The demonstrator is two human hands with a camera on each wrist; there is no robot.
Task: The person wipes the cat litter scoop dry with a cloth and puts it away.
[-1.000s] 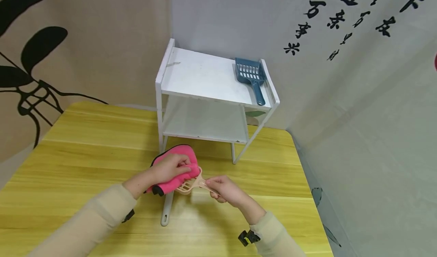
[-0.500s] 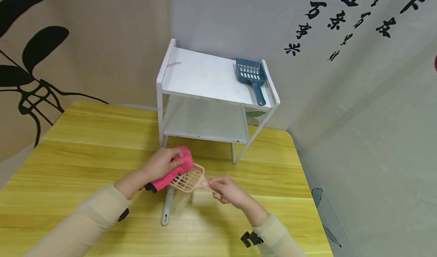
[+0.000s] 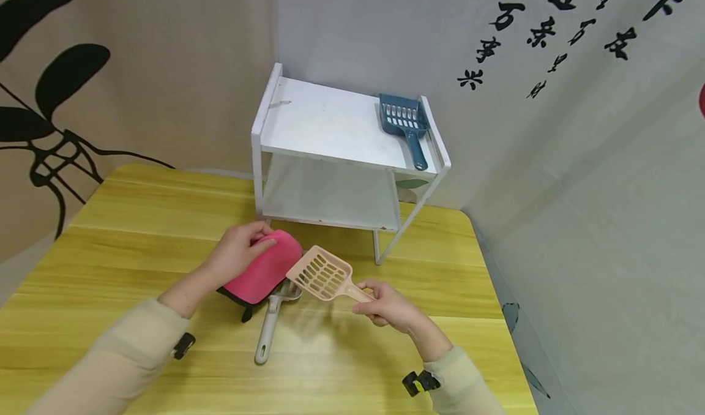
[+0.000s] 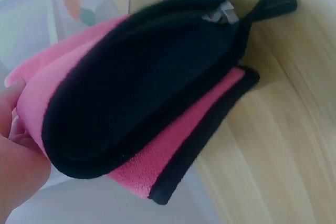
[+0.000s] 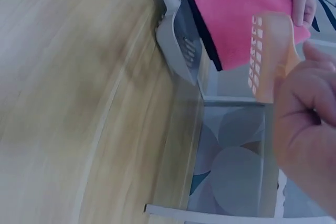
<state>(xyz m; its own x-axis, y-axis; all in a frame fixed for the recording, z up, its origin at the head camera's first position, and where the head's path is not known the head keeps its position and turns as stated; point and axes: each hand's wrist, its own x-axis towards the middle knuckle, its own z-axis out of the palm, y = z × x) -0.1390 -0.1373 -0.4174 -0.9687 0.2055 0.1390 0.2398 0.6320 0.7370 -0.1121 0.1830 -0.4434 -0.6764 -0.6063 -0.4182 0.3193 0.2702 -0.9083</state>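
The left hand [image 3: 235, 254] grips a pink cloth [image 3: 270, 268], the right hand [image 3: 392, 308] a peach scoop [image 3: 322, 274]; a grey scoop [image 3: 271, 320] points its handle away from the worktop's [image 3: 440, 268] far edge.

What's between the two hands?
Head view: pink cloth held by the left hand, then peach scoop held by the right hand; gray scoop lies below, partly covered.

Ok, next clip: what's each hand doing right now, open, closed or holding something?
Left hand: holding the pink cloth.
Right hand: holding the peach slotted scoop by its handle.
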